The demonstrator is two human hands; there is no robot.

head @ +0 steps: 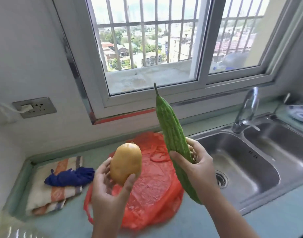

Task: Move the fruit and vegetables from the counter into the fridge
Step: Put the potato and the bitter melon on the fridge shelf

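Note:
My left hand (107, 188) holds a yellow mango (126, 163) upright, above the counter. My right hand (197, 166) grips a long, bumpy green bitter gourd (171, 129) near its lower half; the stem end points up toward the window. Both are lifted over a flattened red plastic bag (156, 191) that lies on the pale green counter (190, 224). No fridge is in view.
A folded striped towel (49, 198) with a blue cloth (70, 176) on it lies at the left. A steel double sink (246, 162) with a tap (246, 109) sits at the right, and a blue-patterned dish (300, 113) behind it. A wall socket (34, 107) is at the left, a barred window (147, 40) ahead.

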